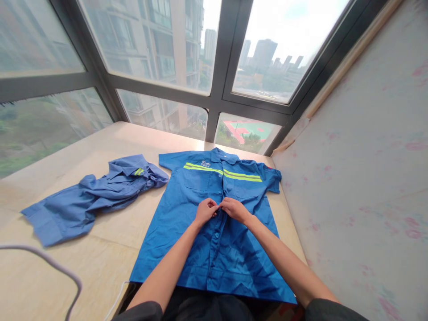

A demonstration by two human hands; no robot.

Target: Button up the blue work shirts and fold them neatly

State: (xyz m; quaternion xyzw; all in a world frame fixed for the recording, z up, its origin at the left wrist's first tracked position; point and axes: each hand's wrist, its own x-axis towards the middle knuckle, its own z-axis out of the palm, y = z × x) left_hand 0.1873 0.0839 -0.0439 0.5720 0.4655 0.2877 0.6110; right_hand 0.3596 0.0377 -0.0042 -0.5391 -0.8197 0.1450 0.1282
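A bright blue short-sleeved work shirt (187,240) with a yellow-green reflective stripe across the chest lies flat and face up on the pale wooden surface (110,254), collar away from me. My left hand (206,210) and my right hand (234,208) meet over the button strip at mid-chest. Both pinch the front placket, fingers curled and closed on the cloth. Their fingertips nearly touch each other.
A second, paler blue shirt (90,196) lies crumpled to the left of the flat one. A grey cable (50,265) curves over the near left corner. Large windows (160,53) stand behind the surface, and a flowered wall (361,187) closes the right side.
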